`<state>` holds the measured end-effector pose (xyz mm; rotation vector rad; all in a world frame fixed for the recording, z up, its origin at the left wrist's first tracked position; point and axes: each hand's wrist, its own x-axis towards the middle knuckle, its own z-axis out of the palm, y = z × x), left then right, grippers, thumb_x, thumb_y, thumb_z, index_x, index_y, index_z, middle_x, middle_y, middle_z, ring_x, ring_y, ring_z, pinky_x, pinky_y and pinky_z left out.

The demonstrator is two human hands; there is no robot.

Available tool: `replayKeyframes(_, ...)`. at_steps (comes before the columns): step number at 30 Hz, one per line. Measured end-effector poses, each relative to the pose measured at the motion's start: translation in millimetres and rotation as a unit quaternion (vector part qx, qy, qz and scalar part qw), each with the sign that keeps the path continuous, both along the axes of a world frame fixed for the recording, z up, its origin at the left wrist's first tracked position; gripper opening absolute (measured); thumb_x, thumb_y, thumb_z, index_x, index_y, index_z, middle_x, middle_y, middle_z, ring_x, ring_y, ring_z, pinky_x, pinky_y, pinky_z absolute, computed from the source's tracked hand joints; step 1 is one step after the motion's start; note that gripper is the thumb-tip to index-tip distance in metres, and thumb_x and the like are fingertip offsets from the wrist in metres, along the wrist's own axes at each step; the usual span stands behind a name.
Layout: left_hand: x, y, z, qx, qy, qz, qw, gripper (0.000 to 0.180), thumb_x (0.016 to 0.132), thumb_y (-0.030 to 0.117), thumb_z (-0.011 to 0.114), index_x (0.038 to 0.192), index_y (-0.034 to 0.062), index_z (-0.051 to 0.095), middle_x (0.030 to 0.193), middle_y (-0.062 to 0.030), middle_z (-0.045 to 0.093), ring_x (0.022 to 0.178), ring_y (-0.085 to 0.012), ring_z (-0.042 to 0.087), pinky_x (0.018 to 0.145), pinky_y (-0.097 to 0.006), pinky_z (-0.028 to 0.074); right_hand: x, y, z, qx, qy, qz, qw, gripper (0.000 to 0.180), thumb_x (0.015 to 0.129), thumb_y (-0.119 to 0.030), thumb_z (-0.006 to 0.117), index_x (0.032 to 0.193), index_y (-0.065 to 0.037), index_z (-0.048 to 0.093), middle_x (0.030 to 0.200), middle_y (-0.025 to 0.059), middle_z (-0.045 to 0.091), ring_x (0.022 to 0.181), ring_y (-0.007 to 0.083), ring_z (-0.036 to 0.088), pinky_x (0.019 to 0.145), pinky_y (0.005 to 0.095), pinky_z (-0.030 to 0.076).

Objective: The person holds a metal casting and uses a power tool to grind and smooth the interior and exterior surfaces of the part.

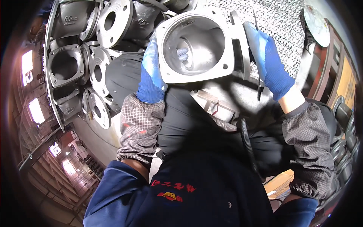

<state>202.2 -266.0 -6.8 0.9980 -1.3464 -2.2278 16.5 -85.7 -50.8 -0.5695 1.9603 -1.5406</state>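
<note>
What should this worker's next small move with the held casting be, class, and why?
Probably a slight tilt or turn of the grey metal casting to look over its bore. Both blue-gloved hands already grip it: the left hand on one side with a fingertip showing inside the opening, the right hand on the flange with a thin dark tool. The open face points toward the camera.

metal workshop: stacked cast valve bodies (81, 56), mesh bench (276, 26).

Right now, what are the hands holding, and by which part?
Both hold one grey cast-metal valve body: the left hand grips its square flange's left edge, the right hand its right side.
</note>
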Motion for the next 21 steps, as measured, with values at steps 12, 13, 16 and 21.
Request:
replayKeyframes(12,-2.5,-6.8,-18.7,0.049,0.000,0.075,0.996,0.047,0.100,0.033,0.030,0.131,-0.0012,0.040,0.129,-0.0187,0.048,0.108,-0.0312,0.056,0.093,-0.046,0.048,-5.4,-1.5,-10.9,0.013,0.003,-0.065,0.998,0.049,0.091,-0.034,0.053,0.113,0.010,0.056,0.097,0.0166,0.067,0.090,0.0197,0.061,0.081,0.0293,0.046)
replayKeyframes(13,-4.3,-2.3,-13.7,0.036,0.022,0.064,0.997,0.047,0.100,0.033,0.031,0.131,-0.0009,0.041,0.129,-0.0183,0.048,0.109,-0.0298,0.056,0.095,-0.044,0.047,-5.6,-2.4,5.4,0.019,-0.012,-0.044,0.999,0.050,0.092,-0.036,0.052,0.110,0.010,0.058,0.093,0.0150,0.066,0.087,0.0180,0.059,0.079,0.0294,0.045)
replayKeyframes(16,-12.1,8.5,-5.9,-0.025,0.074,0.014,0.997,0.047,0.100,0.034,0.031,0.130,-0.0005,0.043,0.127,-0.0152,0.051,0.110,-0.0248,0.055,0.096,-0.038,0.046,-7.7,5.2,16.8,0.034,-0.034,-0.041,0.998,0.052,0.092,-0.040,0.051,0.106,0.010,0.059,0.084,0.0123,0.065,0.081,0.0150,0.055,0.076,0.0297,0.045)
replayKeyframes(21,-27.8,23.3,2.9,-0.065,0.006,0.017,0.998,0.043,0.100,0.028,0.039,0.131,-0.0010,0.043,0.121,-0.0130,0.056,0.110,-0.0199,0.056,0.096,-0.030,0.044,-3.8,38.6,19.0,-0.005,0.047,-0.048,0.998,0.053,0.093,-0.042,0.048,0.097,0.009,0.061,0.071,0.0079,0.058,0.072,0.0122,0.048,0.069,0.0308,0.043)
